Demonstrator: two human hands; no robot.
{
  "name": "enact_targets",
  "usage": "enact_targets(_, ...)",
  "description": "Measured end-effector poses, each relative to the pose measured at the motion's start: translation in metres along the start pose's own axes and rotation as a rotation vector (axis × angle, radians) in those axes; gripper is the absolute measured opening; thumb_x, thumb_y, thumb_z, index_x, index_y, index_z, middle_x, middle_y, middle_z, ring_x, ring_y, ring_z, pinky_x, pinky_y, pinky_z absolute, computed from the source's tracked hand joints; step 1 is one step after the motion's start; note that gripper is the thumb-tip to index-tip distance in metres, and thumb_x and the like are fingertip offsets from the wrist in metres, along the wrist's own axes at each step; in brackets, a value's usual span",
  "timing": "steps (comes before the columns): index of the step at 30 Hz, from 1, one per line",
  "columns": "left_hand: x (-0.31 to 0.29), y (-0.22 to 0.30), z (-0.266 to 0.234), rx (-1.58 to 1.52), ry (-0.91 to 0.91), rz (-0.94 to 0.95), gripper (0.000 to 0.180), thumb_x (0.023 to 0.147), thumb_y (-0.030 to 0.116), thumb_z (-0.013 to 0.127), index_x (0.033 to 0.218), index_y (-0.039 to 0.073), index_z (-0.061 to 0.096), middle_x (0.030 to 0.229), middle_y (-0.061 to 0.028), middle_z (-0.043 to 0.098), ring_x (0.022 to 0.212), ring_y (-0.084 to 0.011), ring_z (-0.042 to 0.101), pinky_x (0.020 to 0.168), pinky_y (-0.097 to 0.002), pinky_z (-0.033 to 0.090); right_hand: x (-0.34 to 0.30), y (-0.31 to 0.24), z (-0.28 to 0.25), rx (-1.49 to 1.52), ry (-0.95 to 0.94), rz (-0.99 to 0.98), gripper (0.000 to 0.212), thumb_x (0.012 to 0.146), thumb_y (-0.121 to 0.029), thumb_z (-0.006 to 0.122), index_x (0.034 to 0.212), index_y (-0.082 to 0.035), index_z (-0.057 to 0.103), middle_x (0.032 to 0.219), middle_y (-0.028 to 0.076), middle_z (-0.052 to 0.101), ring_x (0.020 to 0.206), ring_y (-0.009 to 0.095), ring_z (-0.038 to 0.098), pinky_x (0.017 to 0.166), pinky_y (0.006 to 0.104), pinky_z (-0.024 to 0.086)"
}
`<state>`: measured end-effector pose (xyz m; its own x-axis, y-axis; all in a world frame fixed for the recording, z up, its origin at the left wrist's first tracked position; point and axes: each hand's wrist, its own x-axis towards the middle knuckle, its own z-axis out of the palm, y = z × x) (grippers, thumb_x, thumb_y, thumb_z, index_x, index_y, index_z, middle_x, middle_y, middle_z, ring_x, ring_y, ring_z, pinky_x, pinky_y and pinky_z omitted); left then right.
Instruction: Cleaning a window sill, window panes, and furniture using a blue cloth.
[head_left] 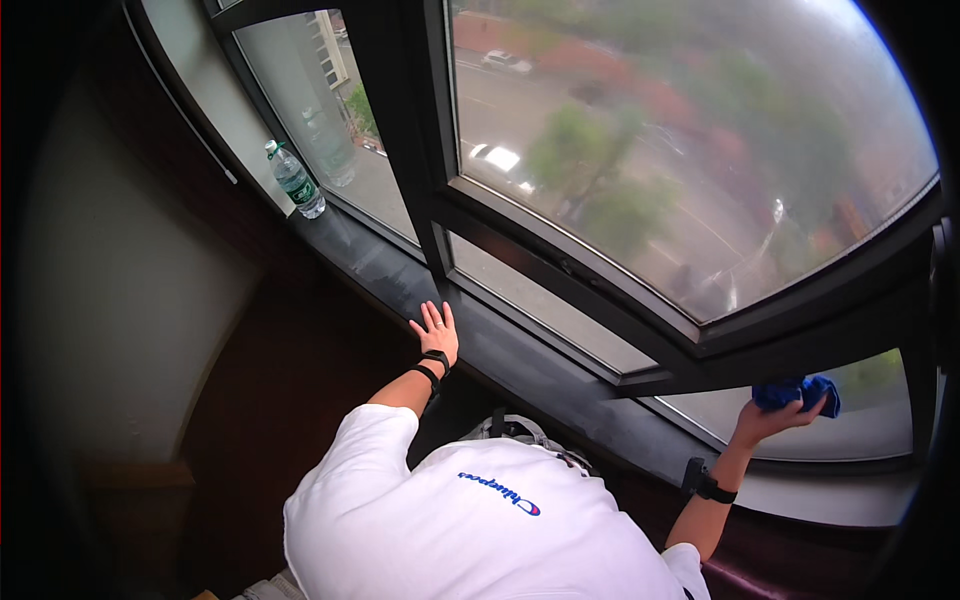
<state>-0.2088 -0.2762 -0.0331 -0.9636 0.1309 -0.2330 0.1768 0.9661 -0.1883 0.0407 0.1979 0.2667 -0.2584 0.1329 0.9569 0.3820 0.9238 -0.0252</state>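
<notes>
My left hand [438, 333] lies on the dark window sill [505, 345] with its fingers spread and nothing in it. A dark band and a watch-like strap circle that wrist. Over at the right, my right hand [772, 420] grips a bunched blue cloth [778, 392] at the window, close under the dark frame [700, 365]. Whether the cloth touches the glass I cannot tell. A black device is strapped to the right wrist. Large window glass [620, 150], hazy in places, stands above both hands.
A clear plastic bottle [297, 182] with a green label stands at the sill's far left corner. Dark mullions [395, 130] divide the panes. A pale wall [120, 300] rises on the left, beside the dark floor [265, 400]. A road, trees and cars show outside.
</notes>
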Motion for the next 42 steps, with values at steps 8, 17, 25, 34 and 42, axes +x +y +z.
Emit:
enact_targets(8, -0.014, 0.031, -0.011, 0.077, -0.205, -0.102, 0.094, 0.089, 0.023, 0.066, 0.158, -0.002, 0.007, 0.162, -0.0349, 0.008, 0.151, -0.0494, 0.011, 0.114, -0.0612, 0.03, 0.057, 0.146, -0.062, -0.106, 0.003, -0.237, 0.022, 0.087, -0.017, 0.071, 0.104, -0.009, 0.059, 0.142, 0.017, 0.051, 0.131, 0.041, 0.047, 0.112, 0.0554, 0.035)
enact_targets(17, -0.105, 0.157, -0.021, 0.066, -0.192, -0.076, 0.096, 0.08, 0.024, 0.074, 0.155, -0.004, 0.021, 0.159, -0.0387, 0.015, 0.149, -0.0524, 0.018, 0.117, -0.0585, 0.028, -0.015, 0.264, -0.07, -0.135, 0.193, 0.344, 0.037, 0.09, -0.012, 0.063, 0.125, -0.002, 0.054, 0.132, 0.024, 0.051, 0.127, 0.042, 0.047, 0.109, 0.0483, 0.034)
enact_targets(25, -0.192, 0.268, -0.262, -0.733, 0.773, 1.191, 0.036, 0.079, 0.007, 0.074, 0.115, 0.011, 0.067, 0.117, -0.0074, 0.068, 0.102, -0.0301, 0.064, 0.092, -0.0418, 0.049, -0.034, 0.162, -0.035, 0.127, -0.064, -0.168, 0.035, 0.059, -0.027, 0.081, 0.089, -0.026, 0.063, 0.14, 0.0, 0.057, 0.13, 0.029, 0.048, 0.12, 0.0578, 0.02)
enact_targets(34, -0.177, 0.309, -0.345, -0.661, 1.459, 0.905, 0.065, 0.084, 0.016, 0.072, 0.144, 0.01, 0.048, 0.157, -0.0257, 0.03, 0.146, -0.0477, 0.023, 0.117, -0.0622, 0.019, 0.048, 0.291, -0.091, 0.063, 0.332, 0.044, 0.041, 0.076, -0.036, 0.083, 0.098, -0.009, 0.062, 0.137, 0.019, 0.054, 0.127, 0.04, 0.052, 0.107, 0.0485, 0.037)
enact_targets(42, -0.159, 0.327, -0.34, -0.563, 1.646, 0.718, 0.038, 0.088, 0.014, 0.068, 0.126, 0.012, 0.067, 0.155, -0.0299, 0.032, 0.146, -0.0476, 0.026, 0.116, -0.0672, 0.018, -0.003, 0.254, -0.061, 0.116, 0.387, 0.236, 0.044, 0.08, -0.037, 0.079, 0.105, -0.009, 0.058, 0.142, 0.021, 0.046, 0.127, 0.04, 0.047, 0.111, 0.053, 0.03)
